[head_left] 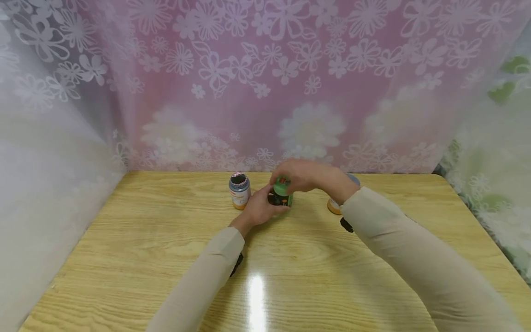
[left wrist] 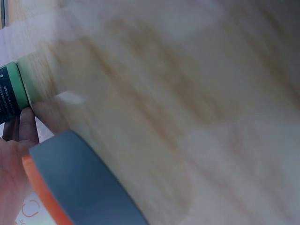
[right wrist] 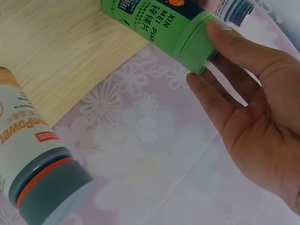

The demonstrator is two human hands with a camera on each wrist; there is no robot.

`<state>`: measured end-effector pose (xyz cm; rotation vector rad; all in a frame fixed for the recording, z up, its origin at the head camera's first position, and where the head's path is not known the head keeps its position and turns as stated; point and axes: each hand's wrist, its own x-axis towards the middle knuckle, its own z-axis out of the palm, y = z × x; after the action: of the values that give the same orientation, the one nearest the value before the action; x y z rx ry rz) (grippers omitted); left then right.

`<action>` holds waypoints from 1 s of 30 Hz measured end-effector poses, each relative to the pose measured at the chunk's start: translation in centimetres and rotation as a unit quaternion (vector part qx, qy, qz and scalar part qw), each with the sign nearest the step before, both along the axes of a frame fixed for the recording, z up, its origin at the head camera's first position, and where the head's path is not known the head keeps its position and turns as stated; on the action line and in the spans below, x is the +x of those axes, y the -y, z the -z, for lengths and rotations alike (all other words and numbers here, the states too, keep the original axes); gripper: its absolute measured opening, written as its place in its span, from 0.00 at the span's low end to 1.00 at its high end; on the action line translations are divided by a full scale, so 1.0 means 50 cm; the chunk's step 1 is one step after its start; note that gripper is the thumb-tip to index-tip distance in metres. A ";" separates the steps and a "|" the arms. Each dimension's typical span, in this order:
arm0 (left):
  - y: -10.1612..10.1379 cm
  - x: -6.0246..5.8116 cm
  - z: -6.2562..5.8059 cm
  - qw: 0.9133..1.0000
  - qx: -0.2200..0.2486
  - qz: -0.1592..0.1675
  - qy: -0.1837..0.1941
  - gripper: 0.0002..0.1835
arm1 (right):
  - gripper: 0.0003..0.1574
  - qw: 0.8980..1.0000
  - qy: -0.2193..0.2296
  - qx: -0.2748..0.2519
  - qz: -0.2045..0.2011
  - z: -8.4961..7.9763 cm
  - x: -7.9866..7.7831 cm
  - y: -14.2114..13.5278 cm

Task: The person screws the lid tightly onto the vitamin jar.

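pink floral curtain behind wooden desk. green bottle mid-frame in head view; left hand grips its body, right hand pinches its cap. loose left grip might let it twist; a left-hand nudge might tip the uncapped bottle beside it.

Green bottle, pink floral backdrop, beige sleeves

A pink floral curtain hangs behind the wood-grain desk, a whitish curtain on the desk's left, a leaf-patterned curtain on its right; glare whitens its top.
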<state>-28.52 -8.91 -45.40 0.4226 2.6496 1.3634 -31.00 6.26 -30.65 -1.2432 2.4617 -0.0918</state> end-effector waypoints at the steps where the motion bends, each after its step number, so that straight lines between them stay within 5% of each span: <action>1: 0.000 0.000 -0.001 1.000 0.000 -0.001 0.000 0.38 | 0.24 1.000 -0.003 0.001 0.002 0.000 0.000 0.001; 10: -0.002 0.002 -0.007 1.000 -0.005 -0.004 0.000 0.37 | 0.25 0.998 -0.028 0.029 0.051 0.002 0.013 0.013; 30: -0.010 0.004 -0.004 1.000 -0.005 -0.013 0.001 0.36 | 0.22 0.991 -0.077 -0.013 0.105 0.024 0.033 0.014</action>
<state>-28.32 -8.42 -45.20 0.3858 2.6681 1.3561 -29.33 5.57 -31.86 -1.0314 2.7270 -0.0876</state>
